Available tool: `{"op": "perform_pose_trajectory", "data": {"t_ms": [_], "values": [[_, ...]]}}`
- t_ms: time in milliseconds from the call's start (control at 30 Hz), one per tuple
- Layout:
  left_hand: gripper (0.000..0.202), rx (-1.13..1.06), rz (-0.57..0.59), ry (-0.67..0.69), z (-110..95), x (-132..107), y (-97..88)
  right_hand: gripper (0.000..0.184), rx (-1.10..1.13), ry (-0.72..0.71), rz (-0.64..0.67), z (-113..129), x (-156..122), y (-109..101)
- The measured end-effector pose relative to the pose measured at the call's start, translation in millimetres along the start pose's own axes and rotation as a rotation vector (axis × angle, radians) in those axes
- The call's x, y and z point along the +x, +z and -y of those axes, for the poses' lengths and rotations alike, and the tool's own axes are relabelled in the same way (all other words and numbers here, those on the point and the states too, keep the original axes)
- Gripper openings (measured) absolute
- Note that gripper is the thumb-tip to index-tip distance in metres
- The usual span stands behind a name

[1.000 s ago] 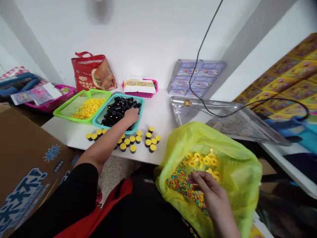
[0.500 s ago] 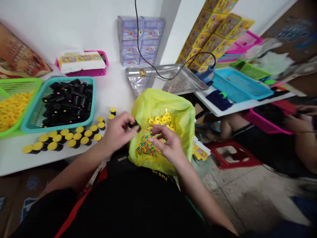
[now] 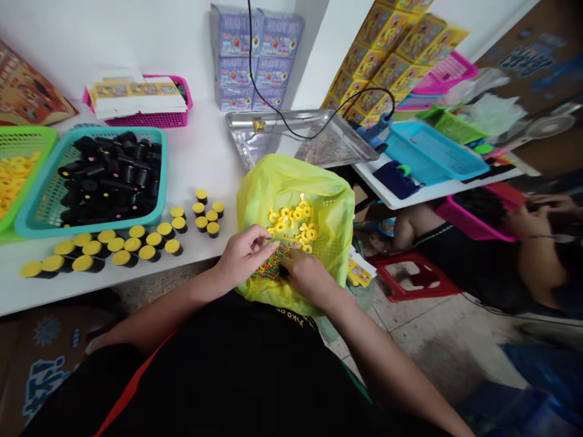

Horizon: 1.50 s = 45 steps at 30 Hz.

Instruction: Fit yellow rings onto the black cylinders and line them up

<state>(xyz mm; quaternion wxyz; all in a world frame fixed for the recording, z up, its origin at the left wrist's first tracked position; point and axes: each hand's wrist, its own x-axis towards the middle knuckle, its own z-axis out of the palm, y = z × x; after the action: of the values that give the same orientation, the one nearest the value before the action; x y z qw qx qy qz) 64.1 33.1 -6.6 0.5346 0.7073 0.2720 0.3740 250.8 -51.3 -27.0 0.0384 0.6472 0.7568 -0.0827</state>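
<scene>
A yellow-green plastic bag [image 3: 319, 182] rests on my lap against the table edge. Inside lie yellow rings [image 3: 294, 220] and small multicoloured beads [image 3: 269, 268]. My left hand [image 3: 243, 256] is over the beads with fingers curled together; what they pinch is hidden. My right hand [image 3: 306, 277] is curled in the bag beside it, fingertips down among the beads. On the white table [image 3: 200, 152] stand several black cylinders with yellow caps [image 3: 136, 243]. A teal basket [image 3: 160, 182] holds black cylinders [image 3: 109, 176].
A green basket of yellow rings [image 3: 18, 176] sits at the far left. A pink basket [image 3: 150, 118], purple boxes [image 3: 255, 57], a metal tray [image 3: 296, 136] with a black cable and yellow boxes [image 3: 396, 48] lie behind. Another person [image 3: 523, 243] sits at right by a red stool [image 3: 419, 279].
My left hand came from the teal basket with a black piece and now lies in the bag beside my right hand. The view swung right, then shifted a little.
</scene>
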Motion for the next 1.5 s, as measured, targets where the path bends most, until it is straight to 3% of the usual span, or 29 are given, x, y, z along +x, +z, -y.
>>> {"op": "perform_pose_trajectory", "data": {"t_ms": [100,200,300,400,500,633,700,800,967,1133,1333,1500], "values": [[0.016,-0.028,0.013,-0.034,-1,-1,-0.5,0.027,0.240,-0.012,-0.050,6,6,4],[0.015,-0.029,0.013,-0.040,-3,-2,-3.2,0.025,0.641,0.079,-0.215,3,2,2],[0.010,0.095,0.028,0.062,-6,-4,-3.9,0.026,1.041,0.107,-0.352,0,-6,-4],[0.033,0.206,0.120,0.232,-9,-4,-0.3,0.033,1.221,0.078,-0.453,5,-12,-8],[0.037,0.198,0.143,0.330,-8,-4,6.3,0.036,1.227,0.081,-0.552,15,-11,-5],[0.025,0.215,0.091,0.252,-4,-6,13.5,0.033,1.156,0.118,-0.627,20,-8,1],[0.022,0.211,0.057,0.165,-3,-8,14.4,0.029,1.107,0.079,-0.572,14,-7,0],[0.016,0.127,-0.049,0.052,-3,-10,11.8,0.024,0.952,0.015,-0.390,-7,3,-8],[0.016,0.019,-0.044,-0.010,0,-11,5.7,0.025,0.397,0.269,-0.271,-28,46,-20],[0.018,0.061,-0.047,-0.012,8,-13,6.3,0.031,0.276,0.387,-0.235,-17,82,-18],[0.021,0.118,-0.049,-0.048,8,-13,5.1,0.008,0.350,0.370,-0.337,-24,68,-18],[0.020,0.143,-0.034,-0.050,3,-4,8.9,0.014,0.692,0.294,-0.733,-10,34,-23]]}}
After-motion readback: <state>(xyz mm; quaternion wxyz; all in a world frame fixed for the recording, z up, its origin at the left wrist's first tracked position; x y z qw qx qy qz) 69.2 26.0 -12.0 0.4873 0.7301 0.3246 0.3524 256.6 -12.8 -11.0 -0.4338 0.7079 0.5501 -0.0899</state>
